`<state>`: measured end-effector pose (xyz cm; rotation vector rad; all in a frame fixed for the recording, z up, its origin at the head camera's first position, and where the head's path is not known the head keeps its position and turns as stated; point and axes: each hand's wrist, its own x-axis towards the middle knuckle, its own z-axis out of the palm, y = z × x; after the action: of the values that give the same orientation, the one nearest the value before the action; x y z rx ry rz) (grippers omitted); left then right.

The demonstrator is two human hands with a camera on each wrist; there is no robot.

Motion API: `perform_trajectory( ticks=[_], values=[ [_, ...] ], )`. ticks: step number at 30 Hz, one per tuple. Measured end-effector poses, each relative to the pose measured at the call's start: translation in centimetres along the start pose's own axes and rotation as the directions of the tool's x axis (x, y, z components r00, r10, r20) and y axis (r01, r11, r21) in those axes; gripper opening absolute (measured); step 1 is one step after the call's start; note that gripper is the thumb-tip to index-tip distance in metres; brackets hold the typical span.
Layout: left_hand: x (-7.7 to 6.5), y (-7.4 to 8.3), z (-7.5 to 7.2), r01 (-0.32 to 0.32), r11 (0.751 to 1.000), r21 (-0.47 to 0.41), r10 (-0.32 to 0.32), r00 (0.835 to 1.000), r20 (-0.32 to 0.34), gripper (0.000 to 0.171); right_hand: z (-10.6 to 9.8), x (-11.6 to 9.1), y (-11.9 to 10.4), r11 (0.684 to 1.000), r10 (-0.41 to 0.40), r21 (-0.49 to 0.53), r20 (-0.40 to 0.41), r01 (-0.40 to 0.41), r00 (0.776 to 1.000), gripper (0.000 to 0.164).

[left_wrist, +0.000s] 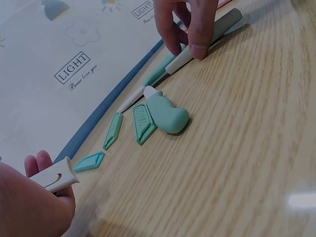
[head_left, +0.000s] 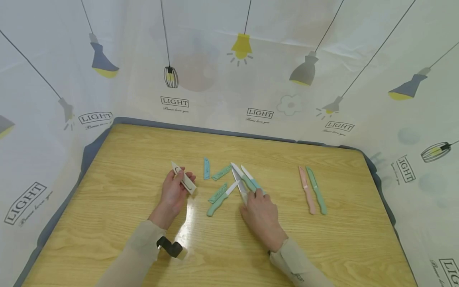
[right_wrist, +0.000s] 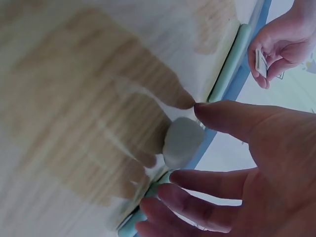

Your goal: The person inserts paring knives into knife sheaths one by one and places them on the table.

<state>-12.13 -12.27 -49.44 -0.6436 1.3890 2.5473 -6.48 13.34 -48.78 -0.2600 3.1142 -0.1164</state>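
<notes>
My left hand point(head_left: 174, 193) holds a white knife sheath point(head_left: 184, 180), thumb on top and fingers beneath. On the table my right hand point(head_left: 261, 213) has thumb and fingers around the handle of a white-handled knife point(left_wrist: 228, 24), whose blade points away. Beside that blade lie a green-handled knife point(head_left: 248, 182) and a blue-handled knife point(head_left: 255, 183), partly covered by the right hand. Between the hands, a small green-handled knife point(head_left: 217, 204) lies next to a green sheath point(head_left: 218, 194). Another green sheath point(head_left: 221, 172) and a blue sheath point(head_left: 206, 169) lie farther back.
Off to the right, a pink knife point(head_left: 307, 193) and a green knife point(head_left: 317, 192) lie side by side, their blades covered. A printed cloth wall point(head_left: 222, 103) encloses the wooden table point(head_left: 143, 147) at the back and sides.
</notes>
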Motion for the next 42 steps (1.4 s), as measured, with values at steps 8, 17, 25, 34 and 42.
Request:
perform_trajectory(
  ticks=[8,17,25,34,42],
  values=[
    [-0.2,0.0,0.1,-0.010,1.000,-0.004,0.010,1.000,0.009,0.044,0.3,0.1,0.5,0.998,-0.047,0.044,0.038,0.046,0.998,0.029],
    [-0.3,-0.1,0.4,-0.007,1.000,-0.013,0.007,1.000,0.011,0.044,0.0,0.1,1.4,0.991,-0.047,0.126,0.066,0.038,0.997,0.024],
    [-0.3,-0.1,0.4,-0.006,1.000,-0.024,0.006,1.000,0.016,0.045,-0.7,-0.3,2.8,0.973,0.008,0.229,0.080,-0.026,0.997,0.036],
    [-0.3,0.0,0.5,-0.002,1.000,-0.024,0.002,1.000,0.013,0.043,-1.2,-0.8,3.6,0.963,0.025,0.268,0.051,-0.038,0.998,0.034],
    [-0.4,-0.1,0.5,0.000,1.000,-0.024,0.001,1.000,0.012,0.043,-0.5,-1.6,3.6,0.977,-0.034,0.214,0.094,0.013,0.995,0.030]
  ],
)
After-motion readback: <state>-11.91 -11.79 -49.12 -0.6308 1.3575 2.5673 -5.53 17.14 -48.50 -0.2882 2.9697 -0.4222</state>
